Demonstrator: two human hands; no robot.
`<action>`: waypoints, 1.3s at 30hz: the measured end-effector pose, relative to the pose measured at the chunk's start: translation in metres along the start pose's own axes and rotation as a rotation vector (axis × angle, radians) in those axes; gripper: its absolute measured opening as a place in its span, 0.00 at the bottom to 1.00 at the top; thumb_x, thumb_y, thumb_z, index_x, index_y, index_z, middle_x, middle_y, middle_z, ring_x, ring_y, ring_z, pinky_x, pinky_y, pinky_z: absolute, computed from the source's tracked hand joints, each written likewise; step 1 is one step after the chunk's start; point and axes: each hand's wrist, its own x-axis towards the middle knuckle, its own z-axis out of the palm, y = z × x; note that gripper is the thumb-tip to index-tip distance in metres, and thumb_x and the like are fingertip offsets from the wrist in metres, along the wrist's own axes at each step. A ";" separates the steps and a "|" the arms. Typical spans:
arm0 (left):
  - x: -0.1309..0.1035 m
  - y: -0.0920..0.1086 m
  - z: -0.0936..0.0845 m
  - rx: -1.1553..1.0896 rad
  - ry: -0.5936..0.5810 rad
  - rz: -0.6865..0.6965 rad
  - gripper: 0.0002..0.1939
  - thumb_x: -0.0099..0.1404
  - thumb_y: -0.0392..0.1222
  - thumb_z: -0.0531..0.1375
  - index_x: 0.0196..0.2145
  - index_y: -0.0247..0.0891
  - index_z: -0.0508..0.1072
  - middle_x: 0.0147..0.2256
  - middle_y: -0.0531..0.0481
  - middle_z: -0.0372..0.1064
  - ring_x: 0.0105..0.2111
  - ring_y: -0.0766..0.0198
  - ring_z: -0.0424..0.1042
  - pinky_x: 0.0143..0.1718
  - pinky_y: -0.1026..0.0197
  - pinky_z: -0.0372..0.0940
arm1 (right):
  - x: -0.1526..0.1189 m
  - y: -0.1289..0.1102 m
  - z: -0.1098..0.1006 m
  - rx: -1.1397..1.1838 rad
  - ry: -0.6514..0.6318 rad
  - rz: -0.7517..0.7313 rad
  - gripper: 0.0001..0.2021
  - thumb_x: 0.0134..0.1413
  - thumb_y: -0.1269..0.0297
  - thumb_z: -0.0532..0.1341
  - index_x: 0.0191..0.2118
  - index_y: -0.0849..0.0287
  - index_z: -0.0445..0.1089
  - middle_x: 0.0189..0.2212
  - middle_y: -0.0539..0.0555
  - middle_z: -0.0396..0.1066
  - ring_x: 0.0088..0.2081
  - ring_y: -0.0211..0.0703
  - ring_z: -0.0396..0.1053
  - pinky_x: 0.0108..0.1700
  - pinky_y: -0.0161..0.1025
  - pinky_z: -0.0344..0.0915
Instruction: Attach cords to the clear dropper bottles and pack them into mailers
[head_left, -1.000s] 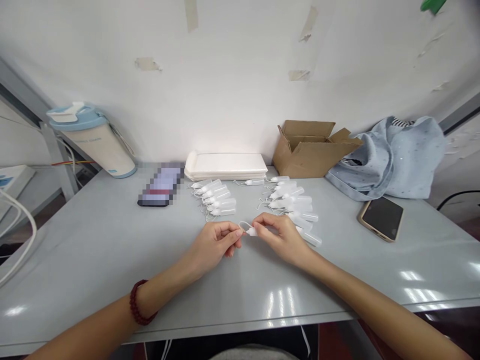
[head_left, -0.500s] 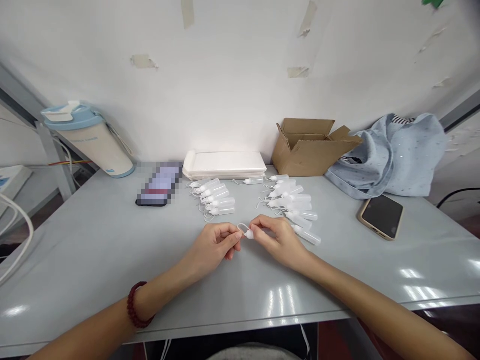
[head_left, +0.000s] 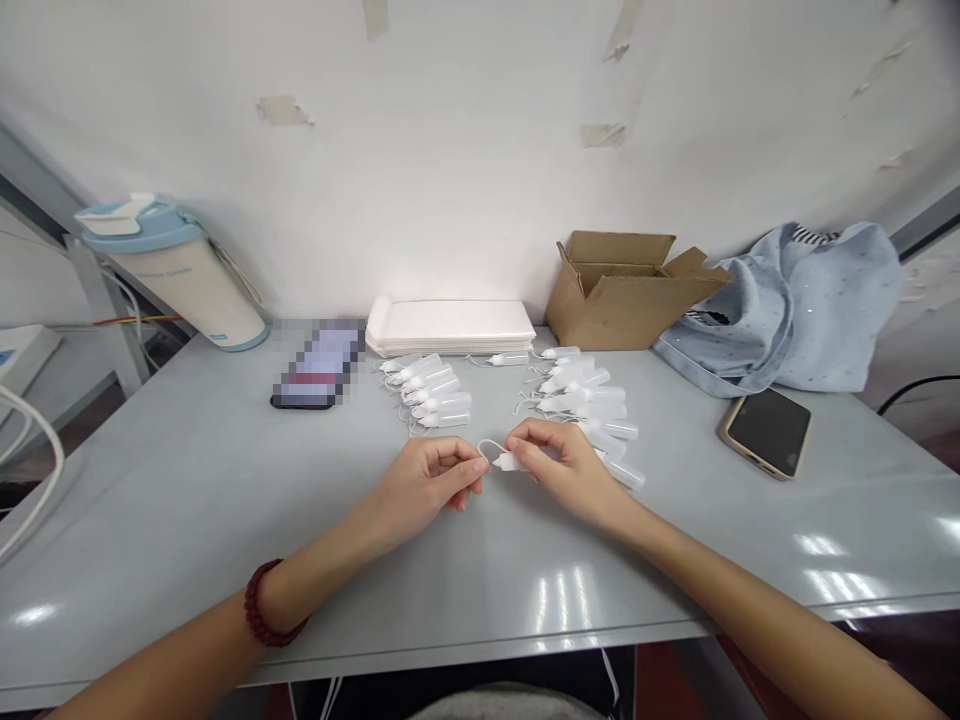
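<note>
Our left fingers [head_left: 466,474] pinch a cord [head_left: 491,442] that vanishes between them; our right fingers [head_left: 534,431] hold a bottle [head_left: 507,462], hiding its body.

Whitish bottles [head_left: 444,402]; brown box [head_left: 634,312]; pale-blue speckled bag [head_left: 840,315].

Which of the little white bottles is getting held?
The bottle in the right hand, with a thin white loop arching across to the left hand. The other bottles all lie on the table.

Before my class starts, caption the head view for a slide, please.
Right hand grips a small bottle; left hand pinches its white loop.
</note>
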 end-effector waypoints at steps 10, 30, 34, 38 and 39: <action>-0.003 -0.007 0.002 0.060 0.014 0.032 0.13 0.62 0.47 0.57 0.24 0.37 0.68 0.22 0.55 0.65 0.21 0.70 0.62 0.26 0.65 0.59 | -0.006 0.001 0.005 -0.068 -0.022 -0.060 0.11 0.57 0.66 0.52 0.25 0.59 0.64 0.20 0.46 0.63 0.24 0.34 0.59 0.27 0.33 0.53; 0.006 0.017 -0.047 0.193 0.527 0.207 0.09 0.59 0.45 0.60 0.26 0.37 0.72 0.21 0.55 0.65 0.22 0.68 0.63 0.28 0.65 0.60 | 0.001 -0.001 -0.016 0.024 0.149 -0.047 0.11 0.58 0.57 0.55 0.41 0.58 0.65 0.28 0.50 0.67 0.28 0.36 0.63 0.29 0.35 0.60; 0.021 0.011 -0.081 0.147 0.821 0.202 0.08 0.56 0.45 0.61 0.28 0.37 0.73 0.23 0.54 0.65 0.21 0.69 0.61 0.24 0.66 0.58 | 0.005 0.000 -0.026 -0.046 0.204 -0.049 0.09 0.57 0.58 0.56 0.39 0.58 0.67 0.27 0.50 0.67 0.29 0.37 0.64 0.29 0.35 0.60; 0.035 0.002 -0.098 0.213 0.836 0.166 0.08 0.55 0.44 0.61 0.27 0.37 0.73 0.21 0.56 0.63 0.19 0.70 0.57 0.22 0.66 0.55 | 0.008 0.000 -0.030 -0.103 0.206 -0.075 0.09 0.57 0.59 0.56 0.37 0.58 0.68 0.27 0.50 0.67 0.29 0.37 0.64 0.30 0.36 0.61; 0.037 0.000 -0.100 0.231 0.822 0.159 0.08 0.55 0.45 0.61 0.27 0.37 0.73 0.20 0.56 0.63 0.19 0.70 0.57 0.22 0.66 0.54 | 0.008 0.001 -0.031 -0.114 0.202 -0.083 0.08 0.57 0.59 0.56 0.37 0.58 0.68 0.27 0.50 0.68 0.28 0.37 0.64 0.30 0.36 0.61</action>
